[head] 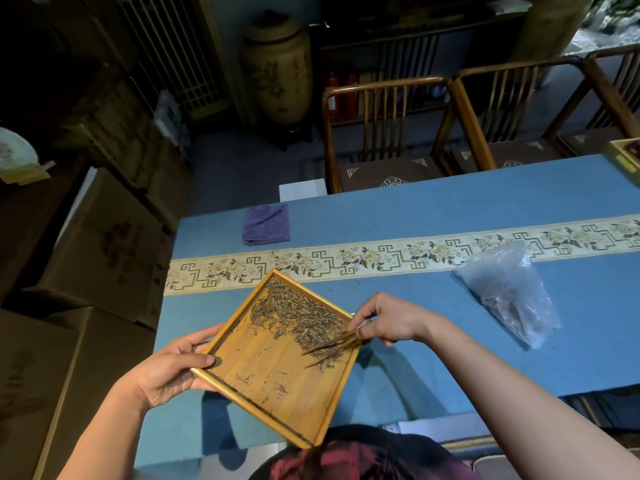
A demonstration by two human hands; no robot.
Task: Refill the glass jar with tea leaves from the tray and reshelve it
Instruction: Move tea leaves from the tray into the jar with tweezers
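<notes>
Head view: we tilt the bamboo tray [273,368] in our left hand [166,368]; our right hand [388,322] pinches tweezers [332,346] over tea leaves [301,315] heaped rightward, jar hidden.

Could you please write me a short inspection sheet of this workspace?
Surface: blue tablecloth with a floral runner.
Job's things: wooden tray, lifted and tilted, tea leaves gathered toward its right edge; jar mostly hidden.
Clutter: purple cloth; plastic bag.
Grips: left hand holds the tray's corner; right hand pinches wooden tongs.
Cables: nothing seen.
Surroundings: wooden chairs, ceramic urn, cardboard boxes.
</notes>
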